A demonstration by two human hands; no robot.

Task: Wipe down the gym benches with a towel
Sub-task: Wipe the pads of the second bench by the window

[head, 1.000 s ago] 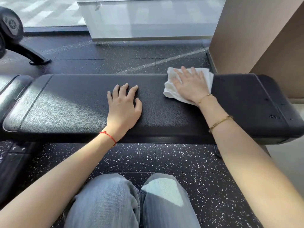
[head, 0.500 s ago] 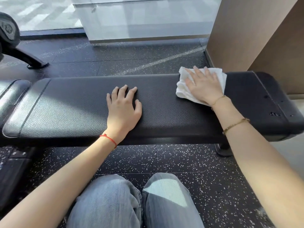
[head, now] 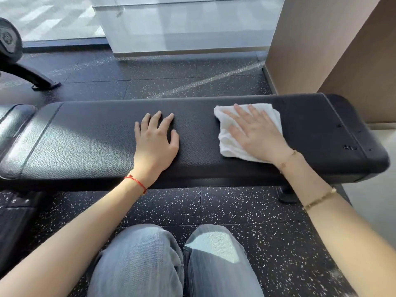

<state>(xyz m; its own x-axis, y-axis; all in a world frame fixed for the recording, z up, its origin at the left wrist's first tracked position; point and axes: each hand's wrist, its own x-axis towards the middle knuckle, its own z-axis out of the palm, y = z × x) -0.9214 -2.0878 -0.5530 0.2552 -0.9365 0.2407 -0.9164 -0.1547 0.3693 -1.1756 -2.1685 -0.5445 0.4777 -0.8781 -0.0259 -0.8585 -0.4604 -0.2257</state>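
Bench (head: 214,159), a long black pad of pebbled leather-look vinyl with stitched seams near both ends, runs crosswise before a kneeling person on dark rubber floor (head: 246,211) flecked with white. Sunlight falls across its left third, where a second pad (head: 15,123) joins it; small marks dot the right end. One black foot (head: 287,195) shows under the right half. A tan wall (head: 334,50) rises just behind the right end, and frosted glass (head: 188,24) stands beyond the floor. A black machine (head: 12,56) sits at far left; a round emblem on it is too blurred to read, and no other writing is legible. Knees in faded blue jeans (head: 171,262) fill the bottom centre. The left hand (head: 155,142) lies flat on the pad's middle, fingers straight and slightly spread, a red cord (head: 137,183) at the wrist. The right hand (head: 255,133) presses flat on a folded white towel (head: 230,142) lying on the pad's right half, fingers extended, not curled. Thin gold bracelets (head: 319,199) circle that wrist and forearm.
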